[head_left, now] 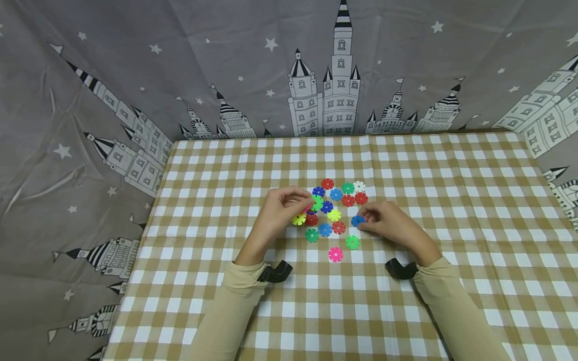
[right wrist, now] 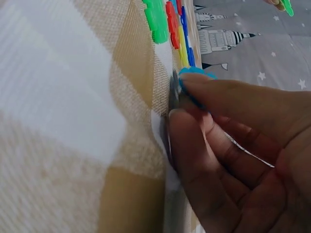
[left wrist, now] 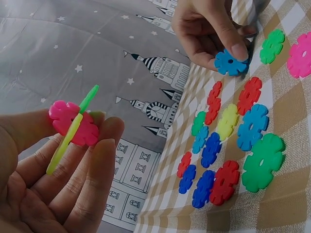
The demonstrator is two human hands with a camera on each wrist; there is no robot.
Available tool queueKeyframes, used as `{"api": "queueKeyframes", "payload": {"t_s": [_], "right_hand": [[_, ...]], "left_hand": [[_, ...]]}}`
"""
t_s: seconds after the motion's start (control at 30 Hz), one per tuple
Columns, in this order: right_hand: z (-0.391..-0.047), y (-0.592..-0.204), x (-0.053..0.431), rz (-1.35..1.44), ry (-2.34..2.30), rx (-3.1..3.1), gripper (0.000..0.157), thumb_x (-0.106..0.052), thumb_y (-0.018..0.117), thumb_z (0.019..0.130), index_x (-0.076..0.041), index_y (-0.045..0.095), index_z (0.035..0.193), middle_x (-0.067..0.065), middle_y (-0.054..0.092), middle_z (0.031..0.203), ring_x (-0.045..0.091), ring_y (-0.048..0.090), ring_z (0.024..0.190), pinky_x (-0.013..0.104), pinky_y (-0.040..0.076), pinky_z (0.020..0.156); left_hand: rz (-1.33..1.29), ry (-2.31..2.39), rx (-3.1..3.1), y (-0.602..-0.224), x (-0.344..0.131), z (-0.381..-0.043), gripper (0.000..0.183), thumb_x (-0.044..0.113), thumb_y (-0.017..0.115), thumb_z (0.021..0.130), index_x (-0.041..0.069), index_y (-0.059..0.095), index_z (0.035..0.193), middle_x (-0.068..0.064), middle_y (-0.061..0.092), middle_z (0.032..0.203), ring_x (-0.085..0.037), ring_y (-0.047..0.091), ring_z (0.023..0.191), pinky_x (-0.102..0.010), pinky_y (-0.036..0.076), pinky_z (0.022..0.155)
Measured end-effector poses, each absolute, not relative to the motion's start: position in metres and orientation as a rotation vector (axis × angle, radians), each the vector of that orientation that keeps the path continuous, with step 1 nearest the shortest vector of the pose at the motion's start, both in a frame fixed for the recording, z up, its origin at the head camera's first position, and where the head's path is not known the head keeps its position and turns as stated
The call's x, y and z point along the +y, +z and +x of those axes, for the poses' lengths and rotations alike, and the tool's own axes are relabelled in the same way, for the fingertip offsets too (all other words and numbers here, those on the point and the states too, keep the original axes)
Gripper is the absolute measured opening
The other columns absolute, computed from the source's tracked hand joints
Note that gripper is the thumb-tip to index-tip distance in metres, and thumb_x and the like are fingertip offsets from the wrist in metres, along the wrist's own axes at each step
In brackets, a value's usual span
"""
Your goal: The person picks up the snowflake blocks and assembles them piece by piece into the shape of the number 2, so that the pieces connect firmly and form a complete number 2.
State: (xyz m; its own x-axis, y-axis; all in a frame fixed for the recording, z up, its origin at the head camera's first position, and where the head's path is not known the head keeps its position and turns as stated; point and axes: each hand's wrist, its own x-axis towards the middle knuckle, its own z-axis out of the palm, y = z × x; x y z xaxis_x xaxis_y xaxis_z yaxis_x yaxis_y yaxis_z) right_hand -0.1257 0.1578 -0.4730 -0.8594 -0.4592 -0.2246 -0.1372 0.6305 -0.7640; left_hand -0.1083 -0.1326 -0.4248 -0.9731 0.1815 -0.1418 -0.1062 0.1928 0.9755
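Observation:
My left hand (head_left: 281, 209) holds a joined piece above the left side of a group of flower-shaped plastic discs. In the left wrist view this piece is a pink disc (left wrist: 60, 116) with a yellow disc (left wrist: 63, 148) and a green disc (left wrist: 89, 98) slotted into it, both seen edge-on. At the group's right side, my right hand (head_left: 388, 220) pinches a blue disc (left wrist: 231, 63) between thumb and fingers, close to the tablecloth. Part of that disc is hidden by the fingertips in the right wrist view.
Several loose discs lie flat between the hands, among them a red disc (head_left: 338, 227), a pink disc (head_left: 335, 254) and a white disc (head_left: 359, 186). A checkered cloth (head_left: 203, 200) covers the table. Behind it hangs a grey curtain (head_left: 253, 45) with printed castles.

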Motion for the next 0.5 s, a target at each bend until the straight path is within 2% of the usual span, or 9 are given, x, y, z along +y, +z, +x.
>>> {"api": "queueKeyframes", "payload": {"t_s": [0.3, 0.4, 0.5], "right_hand": [[-0.123, -0.465, 0.154, -0.297, -1.376, 2.331, 0.024, -0.021, 0.08, 0.092, -0.006, 0.074, 0.109, 0.009, 0.078, 0.099, 0.018, 0.075, 0.088, 0.019, 0.059, 0.078], [-0.12, -0.456, 0.15, -0.285, -1.524, 2.313, 0.028, -0.021, 0.079, 0.093, -0.005, 0.075, 0.115, 0.013, 0.079, 0.103, 0.019, 0.078, 0.091, 0.019, 0.06, 0.08], [-0.119, -0.447, 0.143, -0.319, -1.693, 2.286, 0.028, -0.014, 0.078, 0.094, 0.0, 0.074, 0.117, 0.019, 0.079, 0.105, 0.02, 0.08, 0.091, 0.021, 0.062, 0.08]], "left_hand": [[0.076, 1.855, 2.248, -0.426, -0.132, -0.11, 0.019, 0.017, 0.076, 0.095, 0.003, 0.076, 0.107, -0.015, 0.077, 0.1, -0.043, 0.074, 0.097, -0.024, 0.06, 0.077], [0.076, 1.851, 2.258, -0.426, -0.133, -0.11, 0.018, 0.017, 0.076, 0.095, 0.003, 0.076, 0.107, -0.014, 0.077, 0.099, -0.035, 0.077, 0.094, -0.025, 0.061, 0.077], [0.072, 1.85, 2.259, -0.426, -0.133, -0.11, 0.018, 0.017, 0.076, 0.095, 0.004, 0.076, 0.107, -0.014, 0.077, 0.099, -0.025, 0.077, 0.088, -0.027, 0.061, 0.078]]}}
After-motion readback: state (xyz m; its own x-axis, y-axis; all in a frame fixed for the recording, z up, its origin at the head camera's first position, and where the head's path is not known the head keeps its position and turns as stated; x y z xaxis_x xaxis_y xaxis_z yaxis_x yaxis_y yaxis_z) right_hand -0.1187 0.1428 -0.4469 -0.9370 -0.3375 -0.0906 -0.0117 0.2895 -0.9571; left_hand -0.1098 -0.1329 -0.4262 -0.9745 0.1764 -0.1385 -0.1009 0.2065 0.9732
